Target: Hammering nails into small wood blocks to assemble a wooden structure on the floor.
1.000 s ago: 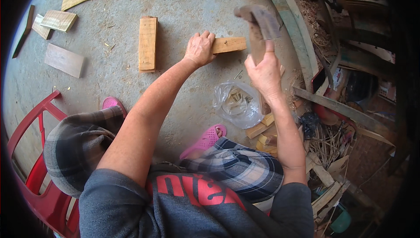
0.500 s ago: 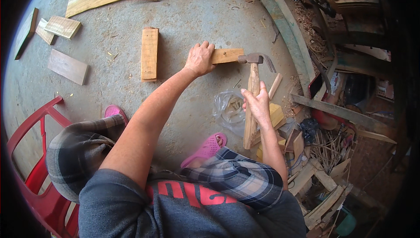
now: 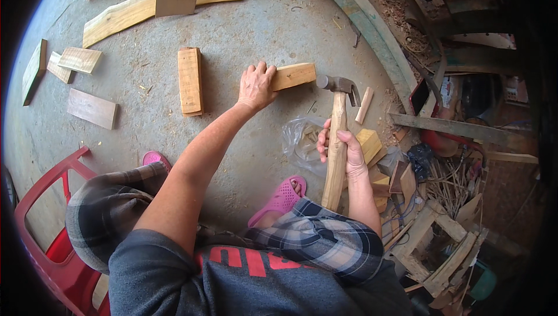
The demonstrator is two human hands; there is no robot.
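You're apparently at a hammering step, left hand (image 3: pixel 256 88) grasping the wooden block (image 3: pixel 295 76), right hand (image 3: pixel 355 158) clenched round the hammer (image 3: pixel 335 168) at near right; striking calls for a steady block.

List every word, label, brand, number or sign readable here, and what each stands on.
Dark grey shirt: large red lettering across the front, partly lost in folds; its wording is not copied here.
Wooden block in the left hand: none visible.
Hammer in the right hand: none visible.
Clutter at right: any marks too small or blurred to read.
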